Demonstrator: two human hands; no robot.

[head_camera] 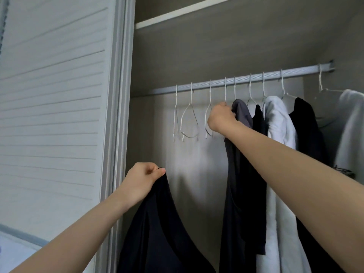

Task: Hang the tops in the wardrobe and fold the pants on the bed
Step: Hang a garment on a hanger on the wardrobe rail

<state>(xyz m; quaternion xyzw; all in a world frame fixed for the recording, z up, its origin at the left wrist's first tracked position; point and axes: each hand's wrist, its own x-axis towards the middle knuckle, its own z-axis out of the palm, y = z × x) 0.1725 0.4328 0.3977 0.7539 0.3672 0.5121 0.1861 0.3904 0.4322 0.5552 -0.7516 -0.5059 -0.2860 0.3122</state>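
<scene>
Black fabric hangs from your left hand (142,179): you pinch the black top (157,229) at its upper edge between thumb and curled fingers, low in front of the open wardrobe (197,46), and the cloth drapes down out of view. Your right hand (221,117) is raised to the rail (246,79), its fingers curled round a wire hanger (225,89) just below the hook, right against the grey top (241,113) that already hangs there. You cannot see what the fingertips do behind the hand.

Left of that hand three empty hangers (190,121) dangle from the rail, bare wire, close together. To its right, past the grey top, hang in turn a black garment (259,119), a white one (279,123), another black one (307,123) and, at the far end, a pale one (352,125) on its own hanger. A shelf (177,16) crosses above the rail. The slatted door (53,95) stands to your left, beside the wardrobe's frame.
</scene>
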